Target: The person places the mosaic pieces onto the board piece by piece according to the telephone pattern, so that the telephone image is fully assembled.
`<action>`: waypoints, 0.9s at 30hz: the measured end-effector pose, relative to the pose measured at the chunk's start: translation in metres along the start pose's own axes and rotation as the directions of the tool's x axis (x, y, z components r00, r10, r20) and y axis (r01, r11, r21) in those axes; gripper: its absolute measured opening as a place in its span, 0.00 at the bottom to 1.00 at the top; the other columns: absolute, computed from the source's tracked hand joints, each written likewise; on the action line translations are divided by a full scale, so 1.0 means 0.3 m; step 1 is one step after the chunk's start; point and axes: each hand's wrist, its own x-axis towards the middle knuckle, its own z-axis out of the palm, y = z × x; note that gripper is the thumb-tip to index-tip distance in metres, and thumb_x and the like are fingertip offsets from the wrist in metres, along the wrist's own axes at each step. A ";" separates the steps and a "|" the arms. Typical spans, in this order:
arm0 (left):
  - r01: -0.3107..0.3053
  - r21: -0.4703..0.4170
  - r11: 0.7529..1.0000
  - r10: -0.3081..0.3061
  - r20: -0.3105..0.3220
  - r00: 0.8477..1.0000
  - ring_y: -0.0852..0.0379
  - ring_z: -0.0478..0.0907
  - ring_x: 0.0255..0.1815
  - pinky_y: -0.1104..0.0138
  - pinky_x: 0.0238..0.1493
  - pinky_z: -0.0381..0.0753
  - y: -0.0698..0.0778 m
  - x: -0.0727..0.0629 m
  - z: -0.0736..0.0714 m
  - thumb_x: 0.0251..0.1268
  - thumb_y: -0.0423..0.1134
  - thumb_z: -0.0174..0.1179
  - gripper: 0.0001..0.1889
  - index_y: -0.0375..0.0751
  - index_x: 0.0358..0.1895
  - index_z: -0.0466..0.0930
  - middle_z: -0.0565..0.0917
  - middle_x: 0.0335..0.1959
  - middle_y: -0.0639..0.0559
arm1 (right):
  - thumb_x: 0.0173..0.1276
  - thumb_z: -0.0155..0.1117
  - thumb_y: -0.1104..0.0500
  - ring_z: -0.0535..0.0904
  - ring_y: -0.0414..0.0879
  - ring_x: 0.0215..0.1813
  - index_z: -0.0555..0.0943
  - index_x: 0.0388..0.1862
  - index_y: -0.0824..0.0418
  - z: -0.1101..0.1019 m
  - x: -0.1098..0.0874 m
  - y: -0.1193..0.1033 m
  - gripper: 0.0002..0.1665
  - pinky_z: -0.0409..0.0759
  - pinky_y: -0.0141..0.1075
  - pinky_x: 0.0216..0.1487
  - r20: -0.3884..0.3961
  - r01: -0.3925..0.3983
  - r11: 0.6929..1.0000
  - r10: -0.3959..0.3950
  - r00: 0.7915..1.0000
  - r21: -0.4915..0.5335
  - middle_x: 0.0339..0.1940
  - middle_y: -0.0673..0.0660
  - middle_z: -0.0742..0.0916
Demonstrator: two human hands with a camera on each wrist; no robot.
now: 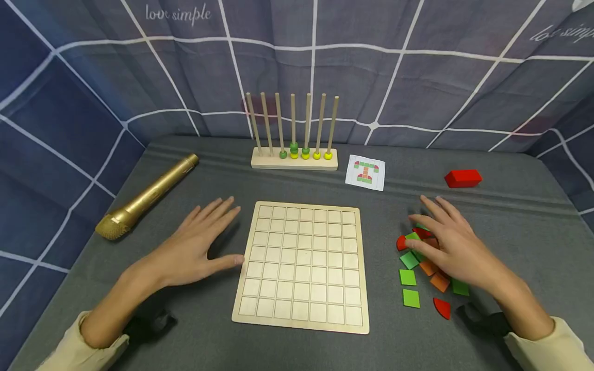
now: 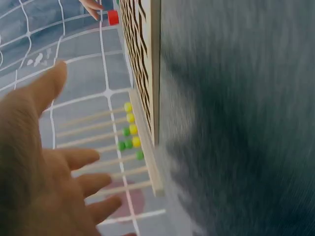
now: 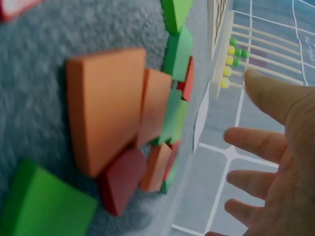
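A pale wooden board with a square grid (image 1: 303,257) lies flat in the middle of the table, its cells bare. My left hand (image 1: 187,255) is spread beside its left edge, thumb tip right at the rim; the left wrist view shows nothing in its fingers. On the right, my right hand (image 1: 457,250) hovers with loosely extended fingers over a loose pile of flat tiles, partly hiding them. Among them are green squares (image 1: 410,298), orange squares (image 1: 439,282) and red quarter-circles (image 1: 442,308). In the right wrist view an orange tile (image 3: 108,108) stands out close up.
A wooden peg stand (image 1: 294,163) with green and yellow beads stands at the back. Beside it lies a pattern card (image 1: 365,173) showing a green, orange and red figure. A red block (image 1: 463,179) sits far right, a gold microphone (image 1: 148,196) far left. A gridded cloth (image 1: 352,77) hangs behind.
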 end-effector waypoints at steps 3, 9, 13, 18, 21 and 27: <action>-0.018 -0.093 0.996 0.026 0.086 0.996 0.41 0.40 0.79 0.39 0.71 0.38 0.031 -0.025 0.022 0.60 0.69 0.59 0.52 0.45 0.80 0.49 0.47 0.80 0.46 | 0.65 0.71 0.50 0.49 0.72 0.75 0.83 0.51 0.63 0.018 0.004 -0.001 0.22 0.46 0.71 0.66 0.027 0.001 1.000 -0.002 1.000 0.010 0.71 0.74 0.66; -0.024 -0.175 0.984 0.064 0.228 0.972 0.41 0.43 0.79 0.38 0.70 0.39 0.068 -0.065 0.062 0.54 0.73 0.61 0.55 0.48 0.80 0.51 0.50 0.80 0.48 | 0.61 0.75 0.52 0.53 0.74 0.72 0.85 0.45 0.60 0.046 0.013 0.001 0.17 0.54 0.72 0.62 0.053 0.005 1.000 -0.003 0.999 -0.025 0.68 0.74 0.70; -0.024 -0.136 0.990 0.056 0.233 0.971 0.42 0.43 0.79 0.37 0.70 0.39 0.064 -0.077 0.074 0.52 0.72 0.63 0.55 0.50 0.80 0.51 0.50 0.80 0.49 | 0.60 0.75 0.54 0.55 0.73 0.71 0.85 0.43 0.61 0.056 0.021 -0.001 0.16 0.56 0.70 0.61 0.065 -0.002 1.000 0.003 0.998 -0.029 0.65 0.74 0.72; -0.018 -0.103 0.995 0.039 0.203 0.978 0.42 0.44 0.79 0.36 0.69 0.40 0.044 -0.085 0.083 0.50 0.71 0.65 0.55 0.53 0.79 0.53 0.52 0.79 0.50 | 0.62 0.73 0.54 0.56 0.73 0.70 0.84 0.40 0.61 0.062 0.034 -0.008 0.13 0.57 0.69 0.61 0.082 -0.021 1.000 0.022 0.996 -0.015 0.61 0.74 0.75; -0.024 -0.108 0.994 0.045 0.191 0.981 0.42 0.45 0.79 0.35 0.69 0.40 0.036 -0.083 0.091 0.48 0.72 0.64 0.55 0.54 0.79 0.54 0.52 0.79 0.51 | 0.62 0.73 0.54 0.57 0.73 0.69 0.84 0.39 0.60 0.065 0.038 -0.009 0.13 0.58 0.69 0.61 0.070 -0.018 1.000 0.019 0.997 -0.016 0.60 0.74 0.75; -0.048 -0.114 0.992 0.067 0.168 0.983 0.44 0.47 0.78 0.34 0.68 0.41 0.029 -0.069 0.100 0.45 0.72 0.66 0.55 0.52 0.78 0.58 0.52 0.79 0.54 | 0.62 0.73 0.53 0.60 0.72 0.67 0.83 0.38 0.60 0.075 0.037 -0.004 0.13 0.60 0.67 0.61 0.033 0.001 1.000 0.000 0.999 -0.025 0.58 0.72 0.76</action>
